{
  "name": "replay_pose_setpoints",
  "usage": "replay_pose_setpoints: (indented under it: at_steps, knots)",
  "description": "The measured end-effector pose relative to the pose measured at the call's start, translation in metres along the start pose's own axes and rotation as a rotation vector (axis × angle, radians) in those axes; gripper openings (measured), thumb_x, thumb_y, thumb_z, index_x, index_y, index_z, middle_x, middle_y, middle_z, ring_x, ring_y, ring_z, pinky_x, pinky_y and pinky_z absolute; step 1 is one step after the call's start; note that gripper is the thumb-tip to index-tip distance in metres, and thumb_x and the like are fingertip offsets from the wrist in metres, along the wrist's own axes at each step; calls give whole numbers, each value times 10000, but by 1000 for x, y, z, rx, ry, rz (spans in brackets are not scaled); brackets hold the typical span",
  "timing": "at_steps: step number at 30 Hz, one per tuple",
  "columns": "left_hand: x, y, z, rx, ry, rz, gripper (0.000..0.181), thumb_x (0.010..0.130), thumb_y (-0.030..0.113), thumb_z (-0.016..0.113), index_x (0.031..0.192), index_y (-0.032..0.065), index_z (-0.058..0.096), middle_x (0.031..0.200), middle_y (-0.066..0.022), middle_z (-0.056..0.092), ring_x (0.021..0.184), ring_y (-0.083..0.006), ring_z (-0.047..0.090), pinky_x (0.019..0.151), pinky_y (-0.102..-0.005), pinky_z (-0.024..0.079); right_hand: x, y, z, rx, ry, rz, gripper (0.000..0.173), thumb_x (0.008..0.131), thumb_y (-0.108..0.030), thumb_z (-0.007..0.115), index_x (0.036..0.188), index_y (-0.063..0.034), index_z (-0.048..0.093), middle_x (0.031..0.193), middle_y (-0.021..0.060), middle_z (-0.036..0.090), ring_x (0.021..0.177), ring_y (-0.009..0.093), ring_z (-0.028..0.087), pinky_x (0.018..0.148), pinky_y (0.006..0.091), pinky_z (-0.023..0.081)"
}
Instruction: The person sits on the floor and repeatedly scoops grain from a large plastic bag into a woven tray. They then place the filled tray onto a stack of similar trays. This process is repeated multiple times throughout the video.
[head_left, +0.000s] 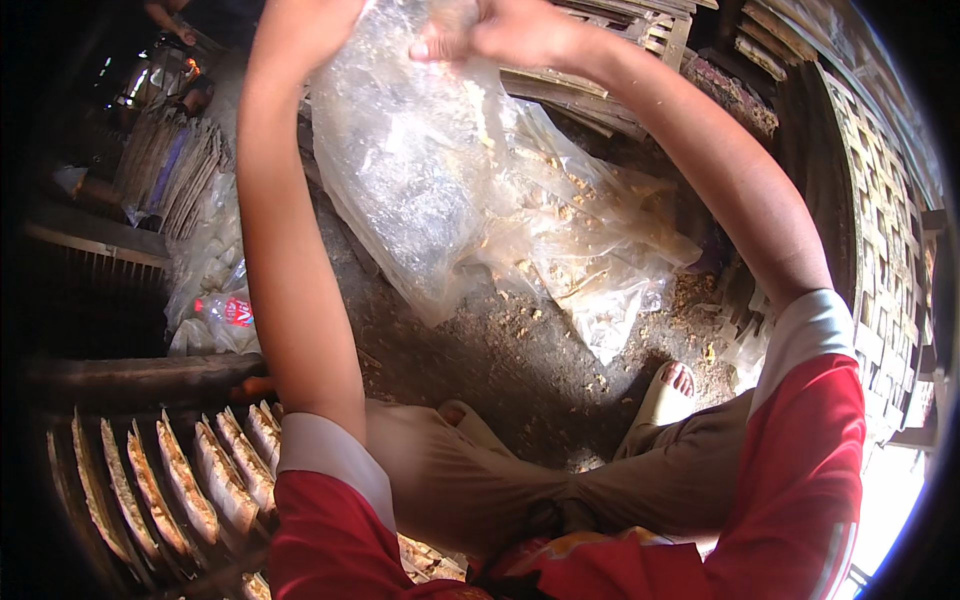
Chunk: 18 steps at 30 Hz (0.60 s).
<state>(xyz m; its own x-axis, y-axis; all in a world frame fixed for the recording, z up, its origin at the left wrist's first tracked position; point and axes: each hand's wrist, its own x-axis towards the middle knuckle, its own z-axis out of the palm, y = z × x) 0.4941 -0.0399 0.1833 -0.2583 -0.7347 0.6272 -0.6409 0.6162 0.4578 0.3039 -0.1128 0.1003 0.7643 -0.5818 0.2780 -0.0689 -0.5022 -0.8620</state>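
Observation:
A large clear plastic sheet (405, 172), streaked and wrinkled, hangs from my raised hands at the top of the view. My left hand (322, 30) is at its upper left edge; the fingers are cut off by the frame, so its grip is partly hidden. My right hand (480, 37), slightly blurred, grips the sheet with the thumb in front. More crumpled plastic (592, 240), dotted with yellowish crumbs, spreads on the dark floor to the right of the raised part.
Crumb-coated boards (176, 480) stand in a row at lower left. A plastic bottle (225, 309) lies on crumpled plastic at left. Woven bamboo panels (885, 247) lean at right. Stacked boards (172, 169) stand at upper left; another person's arm (169, 22) shows beyond. My sandalled foot (667, 397) is below.

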Motion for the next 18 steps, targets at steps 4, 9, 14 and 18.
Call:
replay_pose_setpoints:
  at_steps: [4, 9, 14, 18]
  knots:
    - [1, 1, -4, 63, 21, 10, 154, 967, 75, 646, 828, 53, 584, 755, 48, 565, 726, -48, 506, 636, -232, 423, -14, 52, 8, -323, -8, 42, 399, 899, -414, 760, 998, -29, 797, 938, 149, 772, 900, 248, 733, 873, 400, 555]
    - [-4, -8, -23, 44, 44, -8, 165, 976, 94, 654, 827, 62, 591, 732, 63, 557, 687, -23, 486, 588, -214, 389, -14, 44, -5, -414, -15, 33, 401, 917, -428, 746, 1053, -53, 790, 954, 136, 781, 947, 245, 735, 903, 367, 555]
    - [-4, 9, -13, -49, 80, 23, 164, 979, 121, 674, 838, 75, 603, 732, 78, 557, 659, -15, 475, 566, -201, 361, -11, 28, 20, -74, 35, 4, 397, 913, -412, 756, 1075, -51, 784, 935, 116, 783, 937, 230, 735, 891, 375, 555]
    - [-2, 10, -11, 10, 24, -33, 157, 988, 137, 676, 858, 76, 614, 732, 74, 570, 654, -15, 492, 576, -196, 381, -18, 76, 17, -315, -41, 62, 399, 891, -406, 785, 1086, -58, 785, 900, 118, 777, 909, 206, 735, 827, 394, 559]
